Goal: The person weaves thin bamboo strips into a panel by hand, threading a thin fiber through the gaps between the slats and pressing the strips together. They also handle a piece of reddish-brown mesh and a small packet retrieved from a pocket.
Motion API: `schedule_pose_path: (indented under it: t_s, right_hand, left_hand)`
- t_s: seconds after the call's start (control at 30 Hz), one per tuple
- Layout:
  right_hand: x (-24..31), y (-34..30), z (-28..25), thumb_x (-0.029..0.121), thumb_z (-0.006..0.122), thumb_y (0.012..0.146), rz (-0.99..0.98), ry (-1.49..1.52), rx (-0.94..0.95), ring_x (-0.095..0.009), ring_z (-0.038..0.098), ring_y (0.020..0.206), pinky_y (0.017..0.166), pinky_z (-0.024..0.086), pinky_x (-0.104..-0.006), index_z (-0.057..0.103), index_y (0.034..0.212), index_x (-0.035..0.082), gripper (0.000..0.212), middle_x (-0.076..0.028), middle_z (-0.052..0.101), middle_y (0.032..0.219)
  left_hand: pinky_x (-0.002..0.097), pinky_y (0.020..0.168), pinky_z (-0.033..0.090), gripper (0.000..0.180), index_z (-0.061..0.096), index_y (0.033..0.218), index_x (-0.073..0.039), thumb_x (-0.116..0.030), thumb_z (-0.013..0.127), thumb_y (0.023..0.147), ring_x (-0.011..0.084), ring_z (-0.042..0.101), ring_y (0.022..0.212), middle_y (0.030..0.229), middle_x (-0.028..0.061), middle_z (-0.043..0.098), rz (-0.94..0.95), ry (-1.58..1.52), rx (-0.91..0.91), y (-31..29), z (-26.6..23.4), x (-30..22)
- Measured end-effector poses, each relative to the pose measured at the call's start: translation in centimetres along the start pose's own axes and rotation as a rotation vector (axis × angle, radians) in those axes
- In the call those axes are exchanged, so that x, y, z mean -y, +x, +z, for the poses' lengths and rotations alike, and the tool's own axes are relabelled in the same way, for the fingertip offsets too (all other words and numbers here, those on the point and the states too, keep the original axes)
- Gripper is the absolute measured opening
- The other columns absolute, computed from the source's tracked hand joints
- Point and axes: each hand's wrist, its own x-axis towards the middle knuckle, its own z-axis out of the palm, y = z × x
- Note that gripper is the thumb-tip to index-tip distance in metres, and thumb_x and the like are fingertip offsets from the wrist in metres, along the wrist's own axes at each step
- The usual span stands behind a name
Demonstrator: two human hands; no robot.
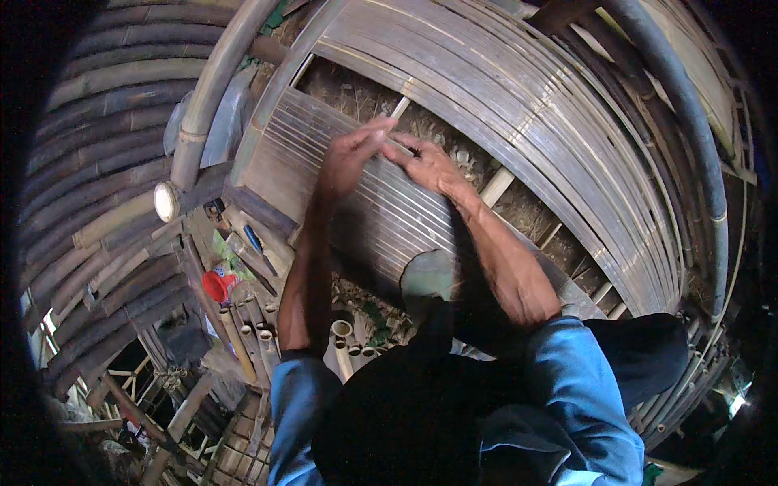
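Note:
My left hand [354, 155] and my right hand [428, 164] meet above a slatted bamboo panel [397, 212], fingertips close together. The fingers of both are bent and pressed in; anything between them is too small or hidden to name. Just beyond the fingertips a pale narrow bar [401, 106] spans the long gap between the panel and a wider bamboo-slat surface [486, 77]. Another, thicker pale crossbar [497, 186] lies in the gap by my right wrist. Dry shavings [466, 154] show below it.
At the left a stout bamboo post [194, 134] rises before a wall of bamboo poles [121, 146]. Below it are a red cup-like container [217, 285], a blue-handled tool [253, 238] and several cut bamboo tubes [342, 328]. A curved pole [697, 121] borders the right.

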Motion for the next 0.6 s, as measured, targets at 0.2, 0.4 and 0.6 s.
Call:
schedule_pose_path:
  t_s: [0.2,0.4,0.6]
  right_hand:
    - [-0.1,0.4,1.4,0.053,0.062,0.094,-0.032,0.025,-0.008,-0.031,0.053,0.131,0.109,0.041,-0.0395,0.058,0.139,0.016,0.058,-0.016,0.059,0.139]
    - [-1.6,1.0,0.8,0.054,0.062,0.093,-0.045,0.110,0.051,-0.033,0.052,0.132,0.111,0.040,-0.0398,0.058,0.138,0.010,0.063,-0.017,0.057,0.142]
    - [0.1,-1.2,0.3,0.057,0.059,0.093,-0.145,-0.036,-0.063,-0.036,0.056,0.128,0.108,0.042,-0.0424,0.058,0.138,0.007,0.067,-0.020,0.061,0.134]
  left_hand:
    - [0.0447,0.100,0.047,0.043,0.058,0.083,0.003,-0.030,0.046,0.106,0.0339,0.064,0.097,0.085,0.0187,0.064,-0.275,-0.819,-0.379,0.3,-7.4,3.3]
    - [0.0410,0.088,0.052,0.028,0.065,0.099,-0.004,-0.024,0.046,0.103,0.0289,0.063,0.086,0.080,0.0128,0.063,0.305,0.300,-0.017,0.7,1.2,-0.3]
    - [0.0373,0.081,0.050,0.032,0.062,0.100,-0.004,-0.032,0.047,0.105,0.0256,0.062,0.080,0.072,0.0073,0.056,-0.208,-0.459,0.080,-0.7,-10.2,3.8]
